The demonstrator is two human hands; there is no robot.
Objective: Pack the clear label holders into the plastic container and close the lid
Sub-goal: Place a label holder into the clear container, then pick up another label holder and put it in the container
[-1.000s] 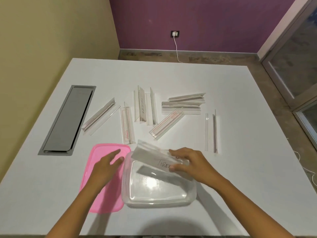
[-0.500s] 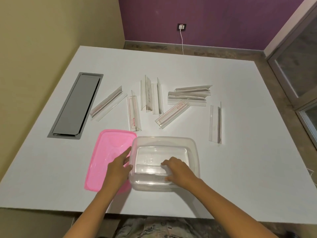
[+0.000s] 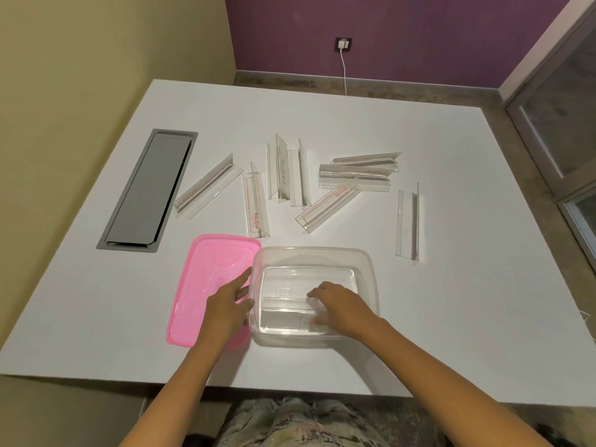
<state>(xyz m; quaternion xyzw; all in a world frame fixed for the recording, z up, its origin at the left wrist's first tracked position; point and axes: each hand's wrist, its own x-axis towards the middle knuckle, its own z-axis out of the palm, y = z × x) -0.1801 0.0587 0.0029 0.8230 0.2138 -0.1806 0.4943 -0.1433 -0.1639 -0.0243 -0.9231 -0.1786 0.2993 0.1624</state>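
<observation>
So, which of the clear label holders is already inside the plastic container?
The label holder under the right hand, lying along the near side of the container. All the others lie on the table beyond it.

Hidden and unclear around the plastic container (image 3: 314, 253)

The right hand (image 3: 343, 309) covers one end of the label holder (image 3: 283, 312) inside it; that holder's handwriting is unreadable; both forearms leave the bottom edge.

soft, even indoor light falls on the white desk (image 3: 419, 301), which reads bright without blown-out glare. shadows are faint, with a pale one under the clear container (image 3: 371, 275) toward 6 o'clock. the wide lens bends the desk edges outward at 3 and 9 o'clock. the picture is slightly soft throughout, and the right hand (image 3: 342, 306) shows mild blur at its fingertips.
</observation>
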